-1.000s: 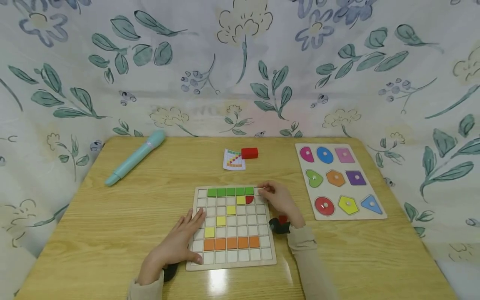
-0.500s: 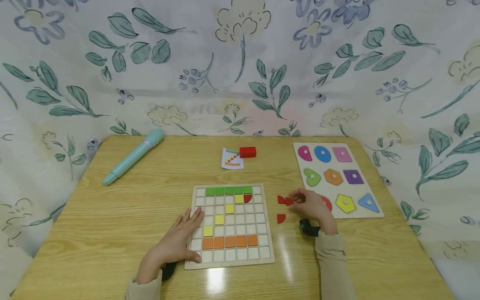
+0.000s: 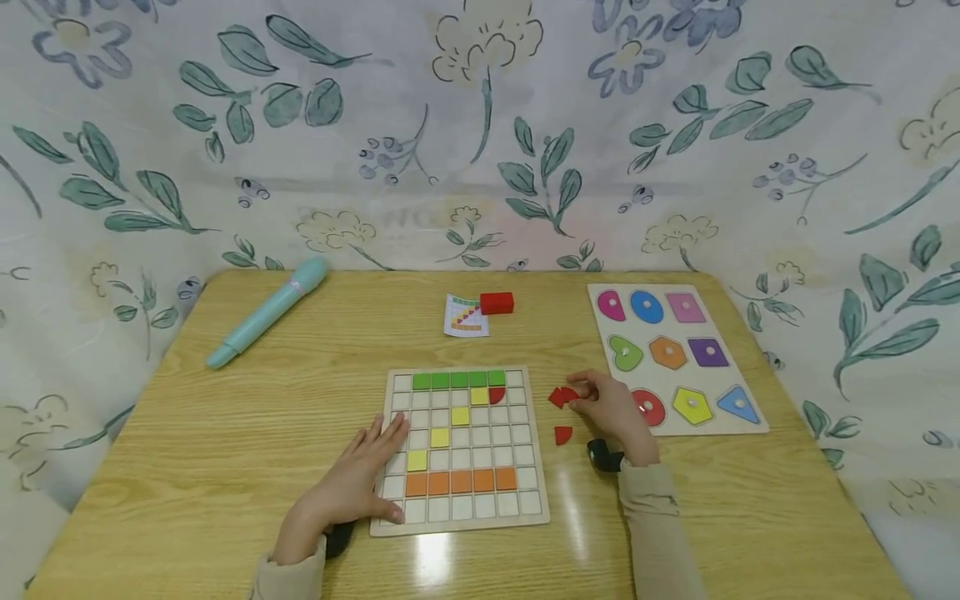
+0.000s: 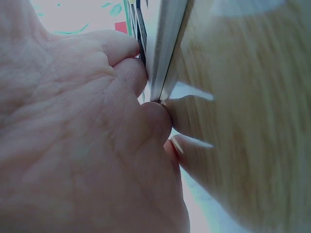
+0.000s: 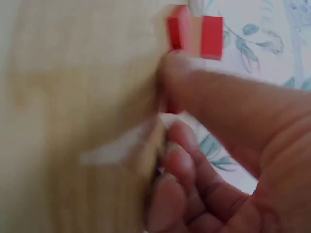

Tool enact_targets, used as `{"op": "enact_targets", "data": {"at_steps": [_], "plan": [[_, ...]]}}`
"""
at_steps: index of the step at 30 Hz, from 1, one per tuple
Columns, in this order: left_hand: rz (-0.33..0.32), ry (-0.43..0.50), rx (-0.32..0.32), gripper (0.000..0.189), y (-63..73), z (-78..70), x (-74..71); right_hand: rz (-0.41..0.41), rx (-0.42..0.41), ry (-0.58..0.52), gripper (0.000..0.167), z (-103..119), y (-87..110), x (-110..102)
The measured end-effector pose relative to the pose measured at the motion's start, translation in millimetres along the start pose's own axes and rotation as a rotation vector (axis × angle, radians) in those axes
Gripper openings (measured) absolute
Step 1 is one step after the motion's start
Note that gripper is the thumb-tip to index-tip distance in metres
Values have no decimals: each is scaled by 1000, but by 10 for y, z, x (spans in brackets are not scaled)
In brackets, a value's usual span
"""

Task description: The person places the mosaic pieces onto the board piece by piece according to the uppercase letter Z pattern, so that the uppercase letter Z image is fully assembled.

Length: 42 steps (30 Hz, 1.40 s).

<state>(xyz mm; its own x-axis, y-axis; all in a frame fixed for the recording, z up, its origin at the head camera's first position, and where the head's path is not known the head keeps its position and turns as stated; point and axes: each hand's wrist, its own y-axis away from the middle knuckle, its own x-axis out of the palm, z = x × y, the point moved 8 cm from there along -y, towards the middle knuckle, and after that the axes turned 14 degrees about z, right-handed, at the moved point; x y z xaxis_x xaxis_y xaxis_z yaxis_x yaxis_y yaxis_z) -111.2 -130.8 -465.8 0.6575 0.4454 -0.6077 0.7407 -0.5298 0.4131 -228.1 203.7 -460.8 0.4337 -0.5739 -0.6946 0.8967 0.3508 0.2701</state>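
My left hand (image 3: pixel 348 492) lies spread over the left edge of a wooden grid board (image 3: pixel 536 521). In the left wrist view its fingertips rest at the edge of the board (image 4: pixel 167 43). The board carries a green row, a yellow diagonal, an orange row and a single red quarter-circle tile (image 3: pixel 497 395). Right of the board, my right hand (image 3: pixel 611 408) has thumb and index finger around a red quarter-circle piece (image 3: pixel 572 395). Another red piece (image 3: pixel 557 397) lies against it, and a third red quarter-circle (image 3: pixel 563 435) sits nearer me. In the right wrist view, red shows between thumb and fingers.
A shape puzzle board (image 3: pixel 630 321) with colourful knobbed pieces lies at the right, just beyond my right hand. Behind the grid are a pattern card (image 3: pixel 459 325) and a red block (image 3: pixel 497 302). A teal wand-shaped object (image 3: pixel 270 315) lies at the back left.
My right hand has gone from the grid's upper right corner to the loose red pieces, shifting two of them slightly left and turning them. The left hand stays in place.
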Motion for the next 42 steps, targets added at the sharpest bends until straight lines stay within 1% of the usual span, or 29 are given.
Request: {"op": "enact_targets", "data": {"at_steps": [3,4,7,10,14,15,17,19,22,23,26,29,32,34,36,39,42], "plan": [[2,3,-2,126,-6,7,4,7,12,24,31,22,-18,39],[2,5,-4,126,-6,10,5,7,8,40,29,35,-24,47],[2,4,-8,126,-4,17,8,-9,5,36,23,68,-30,53],[-1,1,-6,126,-1,14,6,-35,-13,0,17,91,-37,40],[-5,5,0,126,7,3,2,-77,-12,-71,13,93,-45,15],[-5,6,0,126,8,3,1,-80,-4,-94,13,90,-47,16],[-7,5,0,126,8,11,2,-71,-5,-180,13,100,-53,32],[-9,2,3,126,9,20,1,-56,-14,-284,14,191,-37,47],[-11,1,6,127,10,33,-2,7,-28,-454,14,309,-64,165],[-11,1,8,127,11,33,-4,28,-44,-489,14,368,-79,213],[-11,1,6,126,10,28,-7,112,-44,-539,15,492,-153,411],[-9,4,8,126,4,17,-7,185,-46,-553,15,669,-202,589],[-10,3,13,126,-4,3,-6,217,-27,-524,14,791,-235,732],[-9,5,14,126,-9,-1,-3,205,-15,-472,13,845,-243,793],[-8,2,13,126,-12,1,1,175,-15,-419,13,895,-235,815],[-8,-1,11,127,-12,8,3,128,-37,-341,13,959,-214,812],[-13,-4,12,126,-8,10,-1,105,-61,-324,13,972,-217,796]]}}
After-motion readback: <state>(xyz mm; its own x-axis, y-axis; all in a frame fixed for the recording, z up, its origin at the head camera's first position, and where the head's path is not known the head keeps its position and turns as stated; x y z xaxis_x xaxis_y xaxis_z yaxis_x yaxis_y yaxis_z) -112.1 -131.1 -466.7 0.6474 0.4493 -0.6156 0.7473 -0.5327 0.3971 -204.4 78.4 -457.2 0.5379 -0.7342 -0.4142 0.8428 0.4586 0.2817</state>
